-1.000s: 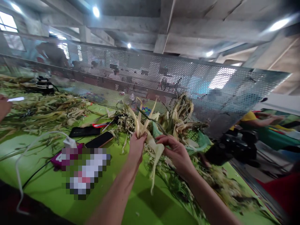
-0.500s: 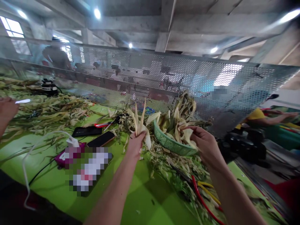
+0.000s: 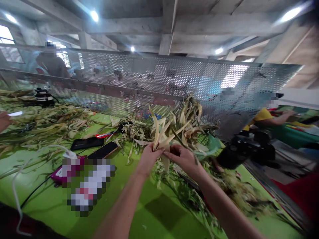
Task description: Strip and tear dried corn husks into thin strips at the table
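Note:
Pale dried corn husks [image 3: 161, 134] fan upward from my left hand [image 3: 147, 160], whose fingers are closed round their lower ends. My right hand [image 3: 183, 158] meets it from the right, thumb and fingers pinching a husk at the base of the same bunch. Just behind my right hand stands a green plastic basket [image 3: 211, 145], partly hidden, with more dried husks [image 3: 190, 132] heaped in it. Loose husk scraps and green stalks [image 3: 191, 196] lie on the green table [image 3: 159, 212] below my hands.
Left of my hands lie two dark phones [image 3: 103, 151], a red-handled tool [image 3: 104, 135] and a purple power strip [image 3: 57, 176] with a white cable. A perforated metal screen [image 3: 139, 83] closes off the back. A black camera-like object [image 3: 246, 149] sits right; another person's hand [image 3: 3, 121] shows far left.
My right hand has left the basket and come over to the bunch in my left hand, bringing a husk. The bunch now holds more strips, and the view has shifted slightly.

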A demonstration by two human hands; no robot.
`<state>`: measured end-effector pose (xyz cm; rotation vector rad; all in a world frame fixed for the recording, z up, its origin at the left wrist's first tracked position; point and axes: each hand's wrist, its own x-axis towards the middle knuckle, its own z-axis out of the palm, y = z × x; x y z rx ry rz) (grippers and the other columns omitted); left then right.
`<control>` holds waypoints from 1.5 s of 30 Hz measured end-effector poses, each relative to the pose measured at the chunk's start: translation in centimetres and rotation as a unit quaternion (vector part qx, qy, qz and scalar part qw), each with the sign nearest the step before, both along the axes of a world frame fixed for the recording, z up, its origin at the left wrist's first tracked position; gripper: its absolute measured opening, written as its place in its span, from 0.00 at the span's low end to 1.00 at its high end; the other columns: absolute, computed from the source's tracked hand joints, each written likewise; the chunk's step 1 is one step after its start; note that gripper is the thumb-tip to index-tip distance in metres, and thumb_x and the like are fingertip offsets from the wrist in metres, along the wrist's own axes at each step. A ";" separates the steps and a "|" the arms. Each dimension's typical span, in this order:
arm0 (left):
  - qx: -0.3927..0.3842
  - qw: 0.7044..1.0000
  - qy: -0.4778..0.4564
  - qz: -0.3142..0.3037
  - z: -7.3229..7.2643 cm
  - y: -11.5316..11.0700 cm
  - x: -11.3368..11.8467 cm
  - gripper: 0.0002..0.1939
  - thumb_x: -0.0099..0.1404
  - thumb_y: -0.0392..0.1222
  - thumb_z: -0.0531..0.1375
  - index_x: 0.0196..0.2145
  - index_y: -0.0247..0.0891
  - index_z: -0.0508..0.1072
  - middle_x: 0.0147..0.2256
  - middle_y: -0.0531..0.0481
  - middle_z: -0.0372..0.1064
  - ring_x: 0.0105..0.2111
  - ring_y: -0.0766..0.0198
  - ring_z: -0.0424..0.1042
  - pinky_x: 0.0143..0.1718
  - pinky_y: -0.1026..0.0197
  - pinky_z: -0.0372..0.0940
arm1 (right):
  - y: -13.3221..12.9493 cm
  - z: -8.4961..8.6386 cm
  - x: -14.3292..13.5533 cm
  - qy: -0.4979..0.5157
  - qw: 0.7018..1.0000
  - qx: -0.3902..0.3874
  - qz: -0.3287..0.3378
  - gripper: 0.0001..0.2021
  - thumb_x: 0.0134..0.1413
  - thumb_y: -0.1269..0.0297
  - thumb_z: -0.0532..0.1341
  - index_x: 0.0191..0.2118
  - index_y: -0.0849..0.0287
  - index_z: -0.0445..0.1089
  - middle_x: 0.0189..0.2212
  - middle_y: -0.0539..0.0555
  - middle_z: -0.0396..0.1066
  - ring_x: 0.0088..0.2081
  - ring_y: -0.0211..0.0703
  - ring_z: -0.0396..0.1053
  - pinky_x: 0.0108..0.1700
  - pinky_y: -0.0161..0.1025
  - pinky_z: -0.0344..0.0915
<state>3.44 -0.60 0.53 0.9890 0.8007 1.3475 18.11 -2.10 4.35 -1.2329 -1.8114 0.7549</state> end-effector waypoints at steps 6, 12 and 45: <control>0.036 0.998 -0.019 -0.050 -0.3 0.0 0.0 0.19 0.47 0.45 0.69 0.36 0.32 0.76 0.29 0.48 0.72 0.27 0.67 0.67 0.31 0.65 0.61 | 0.9 -1.1 0.7 0.065 0.996 -0.057 -0.016 0.09 0.43 0.60 0.64 0.29 0.61 0.70 0.24 0.49 0.71 0.26 0.39 0.66 0.31 0.37 0.63; 0.062 0.996 0.058 -0.035 -1.7 1.4 0.0 0.17 0.48 0.44 0.67 0.35 0.33 0.77 0.32 0.47 0.74 0.31 0.63 0.70 0.36 0.63 0.63 | 1.0 -1.5 0.8 0.066 0.996 -0.056 -0.009 0.10 0.42 0.58 0.63 0.29 0.60 0.71 0.23 0.49 0.70 0.26 0.38 0.65 0.31 0.36 0.63; 0.072 0.993 0.092 -0.031 0.4 -0.8 -0.6 0.13 0.56 0.49 0.62 0.34 0.37 0.74 0.22 0.55 0.63 0.22 0.70 0.57 0.26 0.67 0.53 | 1.1 -1.3 0.4 0.100 0.994 -0.038 0.000 0.11 0.44 0.58 0.64 0.23 0.58 0.65 0.18 0.46 0.63 0.21 0.36 0.60 0.25 0.34 0.59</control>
